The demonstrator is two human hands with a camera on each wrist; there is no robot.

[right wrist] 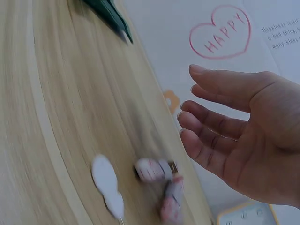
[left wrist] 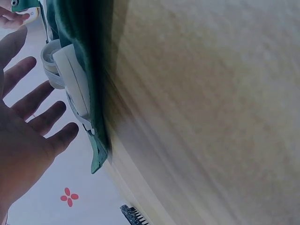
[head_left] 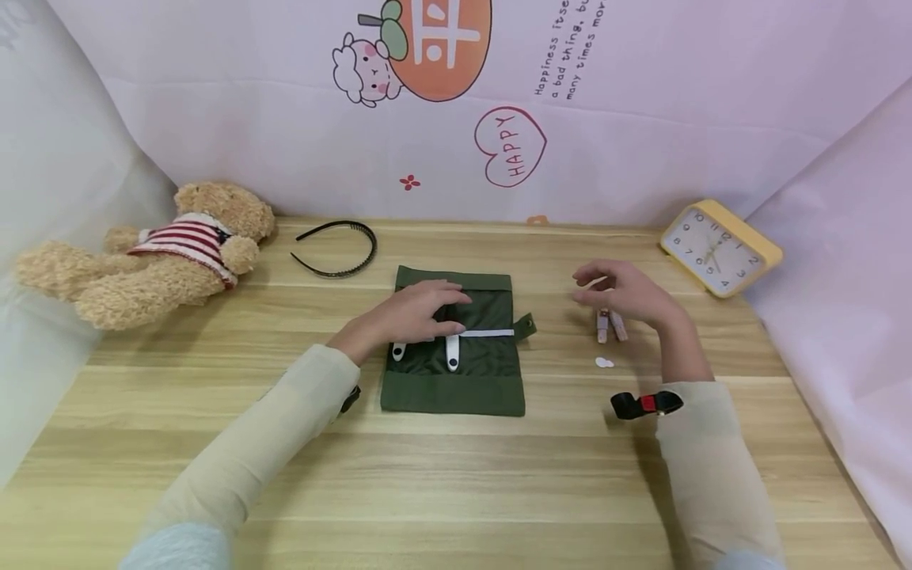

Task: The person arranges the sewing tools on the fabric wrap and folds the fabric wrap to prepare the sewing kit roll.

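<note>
A green fabric roll-up pouch [head_left: 452,393] lies unfolded mid-table, with a white elastic band [head_left: 488,333] across it. Two white handles with dark dots, one on the left [head_left: 399,351] and one nearer the middle [head_left: 453,356], show under the band line. Over the pouch my left hand [head_left: 420,310] spreads its fingers and holds nothing. In the left wrist view a white roll-shaped piece [left wrist: 50,56] sits on the pouch close to the fingertips. My right hand [head_left: 627,291], loosely curved and holding nothing, hovers above two small pink patterned pieces [right wrist: 151,169] and a flat white double-lobed piece [right wrist: 104,174].
A teddy bear [head_left: 171,253] in a striped shirt lies at the left. Behind the pouch's left side is a black headband [head_left: 366,245]. A yellow-framed clock [head_left: 720,249] stands at the back right. A printed white curtain [head_left: 299,150] bounds the table's back edge.
</note>
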